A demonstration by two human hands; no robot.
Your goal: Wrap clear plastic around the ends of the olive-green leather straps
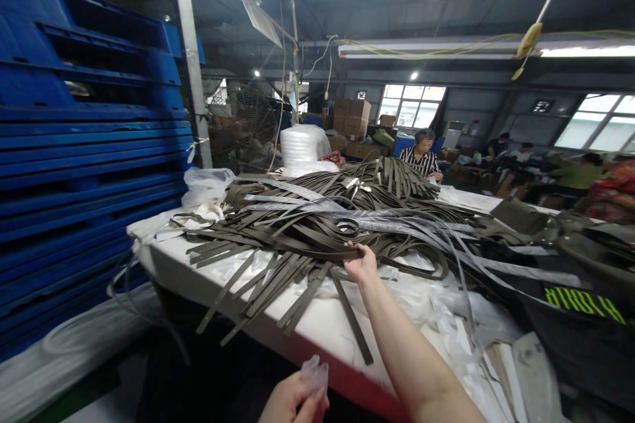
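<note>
Flat olive-brown straps lie in a wide, tangled heap across the white table, many ends hanging over its front edge. My right hand reaches into the near side of the heap, its fingers curled round a strap. Low in the view, in front of the table edge, my left hand is closed on a crumpled piece of clear plastic. Grey shiny strips run over the top of the heap. Thin white plastic sheeting lies under and beside the straps.
Stacked blue pallets rise on the left beside a metal post. A white foam roll stands behind the heap. Dark fabric with green lettering covers the table's right end. A person in a striped shirt is across the table.
</note>
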